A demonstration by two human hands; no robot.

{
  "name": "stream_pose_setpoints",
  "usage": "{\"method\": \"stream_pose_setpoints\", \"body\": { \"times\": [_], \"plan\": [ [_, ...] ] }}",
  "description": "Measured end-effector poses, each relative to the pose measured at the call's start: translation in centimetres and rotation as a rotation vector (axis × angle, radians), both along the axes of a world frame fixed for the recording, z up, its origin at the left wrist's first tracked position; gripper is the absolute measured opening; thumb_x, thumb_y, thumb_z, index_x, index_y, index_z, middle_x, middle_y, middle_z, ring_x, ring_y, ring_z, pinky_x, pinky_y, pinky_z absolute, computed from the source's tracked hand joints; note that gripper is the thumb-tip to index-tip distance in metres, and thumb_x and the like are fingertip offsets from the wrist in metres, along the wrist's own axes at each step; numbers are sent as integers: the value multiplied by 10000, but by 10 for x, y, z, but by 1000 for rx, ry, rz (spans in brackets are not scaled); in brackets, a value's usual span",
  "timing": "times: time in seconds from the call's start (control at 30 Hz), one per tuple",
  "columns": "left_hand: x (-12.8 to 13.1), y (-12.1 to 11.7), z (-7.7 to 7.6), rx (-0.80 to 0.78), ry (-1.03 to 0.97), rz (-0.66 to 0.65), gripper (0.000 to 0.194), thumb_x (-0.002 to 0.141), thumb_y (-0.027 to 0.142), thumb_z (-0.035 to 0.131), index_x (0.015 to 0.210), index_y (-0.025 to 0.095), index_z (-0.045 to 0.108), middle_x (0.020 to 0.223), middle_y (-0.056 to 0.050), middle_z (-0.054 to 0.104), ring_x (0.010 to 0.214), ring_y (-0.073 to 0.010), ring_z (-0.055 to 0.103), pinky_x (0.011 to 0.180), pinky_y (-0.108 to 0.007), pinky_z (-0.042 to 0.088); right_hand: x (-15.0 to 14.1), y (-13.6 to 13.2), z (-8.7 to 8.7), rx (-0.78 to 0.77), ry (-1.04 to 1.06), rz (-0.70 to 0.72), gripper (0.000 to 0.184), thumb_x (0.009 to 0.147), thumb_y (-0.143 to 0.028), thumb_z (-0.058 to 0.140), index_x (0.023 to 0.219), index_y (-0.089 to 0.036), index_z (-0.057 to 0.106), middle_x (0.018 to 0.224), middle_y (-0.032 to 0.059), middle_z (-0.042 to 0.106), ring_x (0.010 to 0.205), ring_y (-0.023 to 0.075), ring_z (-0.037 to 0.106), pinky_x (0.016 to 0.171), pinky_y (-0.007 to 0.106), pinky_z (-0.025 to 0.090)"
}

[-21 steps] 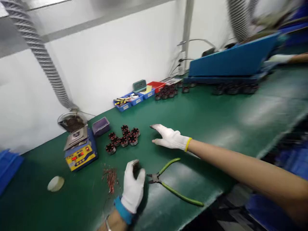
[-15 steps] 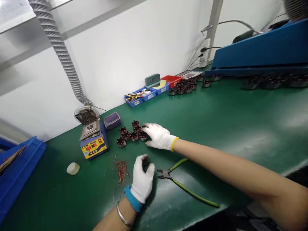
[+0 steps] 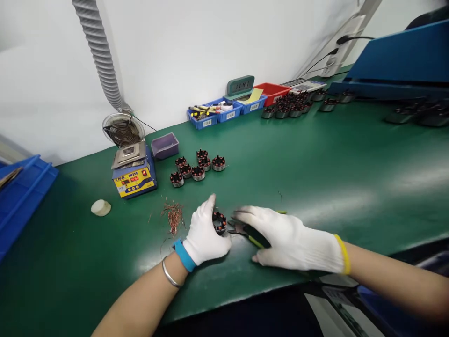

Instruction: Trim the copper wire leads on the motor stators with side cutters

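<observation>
My left hand (image 3: 204, 234), in a white glove with a blue cuff, is closed round a small round motor stator (image 3: 219, 222) with copper windings, just above the green bench. My right hand (image 3: 287, 238), gloved in white with a yellow cuff, lies over the green-handled cutting pliers (image 3: 240, 228). Its fingers reach toward the plier jaws beside the stator and are partly blurred. A heap of cut copper wire bits (image 3: 173, 216) lies left of my left hand.
Several more stators (image 3: 196, 166) sit in a cluster beyond my hands. A blue and yellow solder pot (image 3: 133, 173), a purple tray (image 3: 164, 146) and a white disc (image 3: 100, 207) stand to the left. Blue bins (image 3: 213, 113) and more stators (image 3: 291, 107) line the back wall.
My right hand has come back from the stator cluster to the pliers near the front edge. My left hand has turned the stator so that its windings show. The camera has tilted down.
</observation>
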State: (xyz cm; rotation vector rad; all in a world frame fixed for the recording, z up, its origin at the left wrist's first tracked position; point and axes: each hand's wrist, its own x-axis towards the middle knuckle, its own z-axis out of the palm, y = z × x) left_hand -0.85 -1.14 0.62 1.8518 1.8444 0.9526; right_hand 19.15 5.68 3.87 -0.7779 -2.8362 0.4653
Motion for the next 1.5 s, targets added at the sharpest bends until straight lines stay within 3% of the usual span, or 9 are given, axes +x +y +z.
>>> {"method": "stream_pose_setpoints", "body": {
  "times": [0.13,0.3,0.4,0.57,0.73,0.97,1.1,1.3,1.5],
  "plan": [
    [1,-3,5,-34,40,-87,889,654,235,652,1449,109,274,1276,-171,554,1192,-321,539,1051,-473,439,41,8,-19,80,-49,-133,500,755,-256,543,1252,-196,565,1190,115,616,1046,279,599,877,418,495],
    [3,-4,15,-119,41,-64,1200,470,446,836,1462,106,254,1286,-171,542,1140,-336,559,1006,-476,473,45,20,-18,155,43,-333,554,771,-389,564,1264,-138,536,1306,172,542,1141,322,550,923,437,465],
    [3,-4,15,-144,94,-53,923,522,452,811,1318,121,482,1165,-144,615,1057,-323,598,964,-472,495,22,4,-1,10,8,-325,507,697,-482,652,1105,-182,612,1183,127,616,1036,296,597,851,389,469],
    [8,-3,11,-98,116,-5,629,602,426,752,1138,133,600,1097,-127,654,1019,-304,618,941,-453,506,-10,-15,7,-266,-135,-229,304,919,-387,386,804,-215,608,771,24,651,710,175,597,633,283,362],
    [11,-2,11,-134,94,-9,807,580,359,754,1312,153,480,1111,-111,639,1027,-291,615,939,-431,503,-12,0,9,-192,-261,-278,278,906,-341,395,727,-202,556,754,23,640,701,174,572,606,269,281],
    [12,-4,9,-191,-101,-99,1134,577,284,772,1502,162,127,1054,-57,666,975,-253,635,903,-394,507,-13,10,17,-329,-218,-245,268,907,-347,386,832,-215,606,837,29,670,755,186,597,581,262,285],
    [12,-3,11,-232,-113,-103,1200,548,276,806,1509,156,97,1046,-47,666,979,-257,632,905,-400,503,-20,17,15,-151,-189,-330,350,930,-398,357,942,-201,646,956,84,683,843,224,612,577,272,311],
    [10,-2,16,-273,-110,-88,1242,551,279,805,1516,154,32,1026,-47,657,937,-253,641,864,-393,513,-41,31,23,-521,-154,-262,206,812,-396,537,873,-255,675,825,-34,706,728,141,622,580,232,355],
    [7,-2,14,-251,-64,-119,1200,532,306,817,1508,148,139,1036,-63,643,935,-255,624,856,-394,513,-8,24,23,-305,-304,-462,216,801,-348,491,787,-201,649,817,58,684,732,219,621,573,280,365]
  ]
}}
